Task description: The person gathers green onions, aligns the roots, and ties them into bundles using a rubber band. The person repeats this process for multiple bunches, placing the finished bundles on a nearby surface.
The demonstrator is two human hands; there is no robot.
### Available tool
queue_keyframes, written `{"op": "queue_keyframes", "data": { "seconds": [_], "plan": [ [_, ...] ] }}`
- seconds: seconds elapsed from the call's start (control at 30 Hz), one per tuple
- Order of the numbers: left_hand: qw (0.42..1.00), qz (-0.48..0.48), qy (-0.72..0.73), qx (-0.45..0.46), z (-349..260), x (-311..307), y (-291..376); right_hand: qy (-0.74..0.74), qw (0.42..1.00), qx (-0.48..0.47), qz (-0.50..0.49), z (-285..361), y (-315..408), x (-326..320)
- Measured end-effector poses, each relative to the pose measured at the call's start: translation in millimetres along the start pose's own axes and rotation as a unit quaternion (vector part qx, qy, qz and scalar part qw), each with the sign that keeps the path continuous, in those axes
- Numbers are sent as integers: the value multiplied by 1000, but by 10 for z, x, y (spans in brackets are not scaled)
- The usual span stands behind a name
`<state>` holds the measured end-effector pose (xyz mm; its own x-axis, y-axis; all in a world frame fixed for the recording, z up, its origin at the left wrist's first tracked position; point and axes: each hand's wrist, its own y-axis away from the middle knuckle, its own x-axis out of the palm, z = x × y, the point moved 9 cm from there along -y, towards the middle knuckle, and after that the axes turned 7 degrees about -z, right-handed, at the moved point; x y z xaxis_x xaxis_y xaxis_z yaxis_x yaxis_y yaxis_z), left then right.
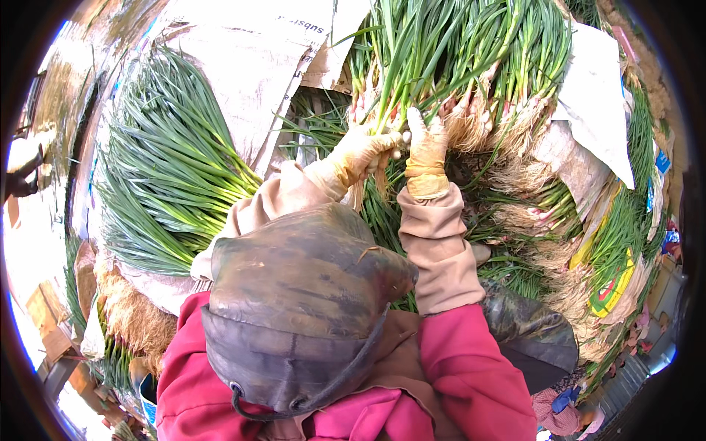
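My left hand [358, 157], in a yellowed thin glove, grips a few green garlic stalks [394, 99] low on their stems. Pale roots [357, 194] hang beneath that hand. My right hand [427, 149], gloved the same way, meets the left at the fingertips beside these stems; whether it pinches anything is hidden. Just beyond both hands lies a thick heap of green garlic [480, 60], with pinkish bulbs and tangled roots [469, 129] towards me. To the left, a large fanned bunch of long green leaves [171, 160] rests on pale sacking.
White woven sacks [237, 71] bearing print spread at the upper left. A white sheet [595, 99] partly covers the heap at right. More rooted bundles [551, 215] are stacked along my right side. A worn dark hat [309, 286] blocks the lower middle.
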<state>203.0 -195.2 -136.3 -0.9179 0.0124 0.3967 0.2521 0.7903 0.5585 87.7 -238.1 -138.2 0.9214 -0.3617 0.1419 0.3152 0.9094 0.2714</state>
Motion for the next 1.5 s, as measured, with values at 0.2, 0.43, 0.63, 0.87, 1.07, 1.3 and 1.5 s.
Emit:
{"op": "queue_keyframes", "data": {
  "seconds": [0.2,0.43,0.63,0.87,1.07,1.3,1.5],
  "plan": [
    [994,60,69,-61,150,14,-52,-155,970,182,-37,-313,15,65],
    [997,54,21,-42,51,38,94,37,994,97,-15,72,-158,-161],
    [998,-54,-21,20,-54,-13,48,164,973,-154,55,530,4,189],
    [998,-56,-24,-6,9,-20,36,-95,977,-187,-25,253,42,12],
    [996,47,-63,-53,83,38,56,-248,944,214,35,118,-191,-101],
    [971,150,179,50,-321,51,186,29,992,119,-14,-207,-23,-1038],
    [927,198,308,86,-769,-182,420,824,414,69,381,-706,879,-1335]
  ]
}}
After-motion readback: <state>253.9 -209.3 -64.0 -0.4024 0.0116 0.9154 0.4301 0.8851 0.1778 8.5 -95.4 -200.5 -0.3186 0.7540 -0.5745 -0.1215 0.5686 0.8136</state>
